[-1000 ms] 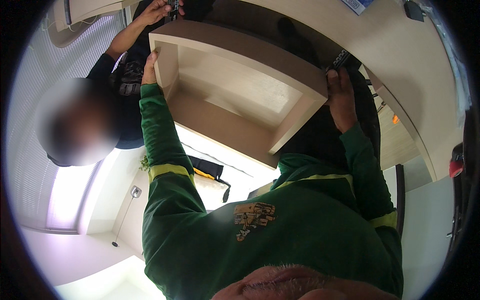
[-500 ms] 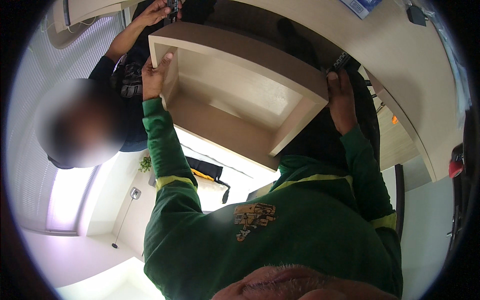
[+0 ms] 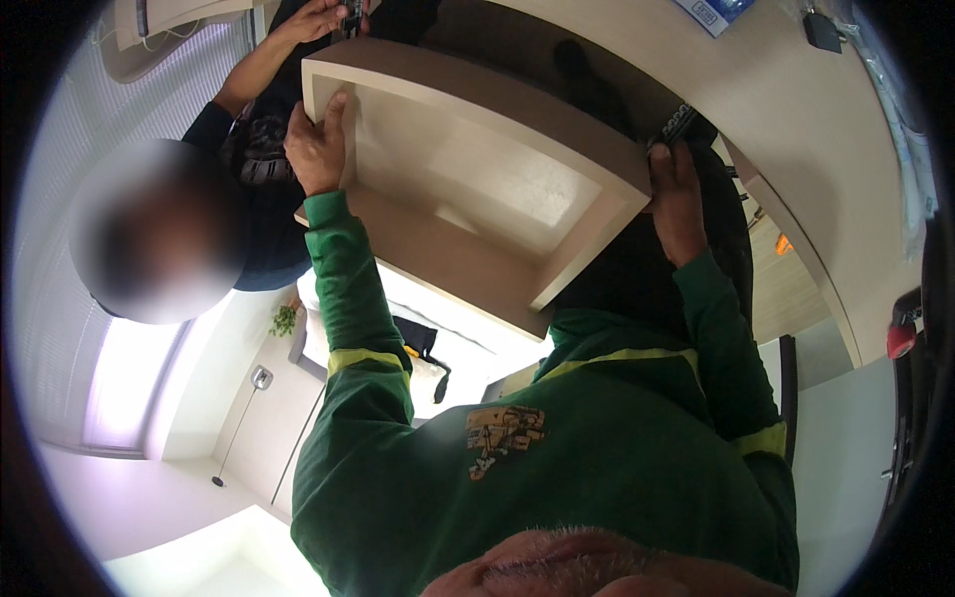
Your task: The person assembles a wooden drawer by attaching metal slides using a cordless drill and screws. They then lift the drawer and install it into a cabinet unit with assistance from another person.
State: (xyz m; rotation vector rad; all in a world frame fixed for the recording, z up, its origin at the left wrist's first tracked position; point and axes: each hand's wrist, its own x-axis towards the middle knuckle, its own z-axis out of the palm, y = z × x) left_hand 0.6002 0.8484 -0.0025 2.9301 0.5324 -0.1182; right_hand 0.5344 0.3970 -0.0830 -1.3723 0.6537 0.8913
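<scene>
A pale wooden drawer (image 3: 477,99), its open side facing me, is held up in front of my chest. My left hand (image 3: 318,149) is closed on its left wall, thumb on the inner face and fingers outside. At the far right corner, my right hand (image 3: 678,199) presses against the outside of the drawer, its fingers up beside a dark metal slide rail (image 3: 674,127); its thumb is hidden. Beyond the left corner, a co-worker's hand (image 3: 316,20) holds another dark rail (image 3: 350,18).
A co-worker in dark clothing (image 3: 269,254) is close on my left. A curved pale desktop (image 3: 786,129) runs along the far right, bearing a blue and white box (image 3: 714,14), a black padlock-like item (image 3: 824,32) and clear plastic (image 3: 895,119). Window blinds (image 3: 139,383) are at left.
My left hand and the drawer's left end have shifted slightly up and right in the picture. My right hand stays at its corner. The co-worker's hand has barely moved.
</scene>
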